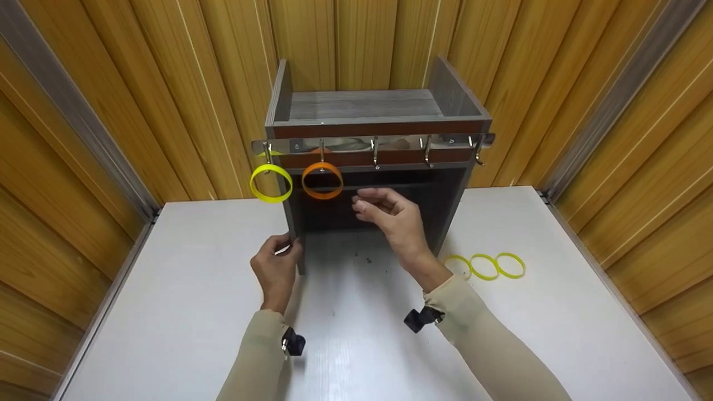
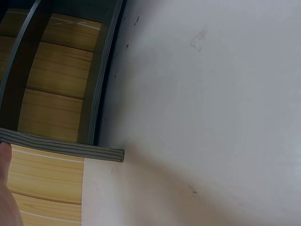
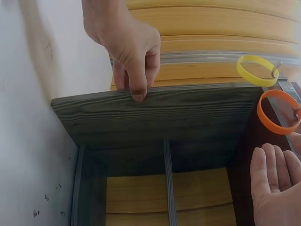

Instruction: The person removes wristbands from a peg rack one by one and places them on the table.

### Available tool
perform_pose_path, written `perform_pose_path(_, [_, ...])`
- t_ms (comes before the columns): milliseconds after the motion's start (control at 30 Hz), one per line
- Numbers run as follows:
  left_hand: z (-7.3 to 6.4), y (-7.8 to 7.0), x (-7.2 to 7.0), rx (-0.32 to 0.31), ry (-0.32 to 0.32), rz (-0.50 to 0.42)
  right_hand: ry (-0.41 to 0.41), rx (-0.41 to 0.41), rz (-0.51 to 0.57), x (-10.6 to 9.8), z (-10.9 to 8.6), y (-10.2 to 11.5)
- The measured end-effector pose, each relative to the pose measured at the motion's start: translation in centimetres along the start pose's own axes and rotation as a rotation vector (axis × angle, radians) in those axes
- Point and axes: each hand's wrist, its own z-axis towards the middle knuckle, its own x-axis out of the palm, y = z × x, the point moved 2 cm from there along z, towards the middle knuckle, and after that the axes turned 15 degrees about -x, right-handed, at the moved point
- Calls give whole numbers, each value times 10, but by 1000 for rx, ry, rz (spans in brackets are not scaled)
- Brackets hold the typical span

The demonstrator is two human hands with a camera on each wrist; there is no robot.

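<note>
My left hand (image 1: 277,273) grips the front edge of the left side panel (image 3: 197,106) of a grey wooden shelf unit, thumb on the inner face. In front of the unit, my right hand (image 1: 401,223) is raised with its fingers loosely bent and nothing in them. The right wrist view shows that hand's fingers (image 3: 270,165) fairly straight, just below an orange wristband (image 3: 264,120). This orange band hangs from the second hook from the left. A yellow wristband (image 1: 271,200) hangs from the leftmost hook.
A metal hook rail (image 1: 348,146) runs across the unit's front; its other hooks (image 1: 375,153) carry no bands. Several yellow wristbands (image 1: 524,268) lie in a row on the white table (image 1: 557,334), right of the unit. Wood-patterned walls (image 1: 367,44) enclose the back and sides.
</note>
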Motion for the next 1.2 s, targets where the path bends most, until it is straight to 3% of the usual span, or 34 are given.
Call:
perform_pose_path(567, [1,-1,1,14,-9,-13,-42,29,54,28,18,-9])
perform_pose_path(1200, [0,-1,0,-10,0,18,-116,-30,137,40,20,2])
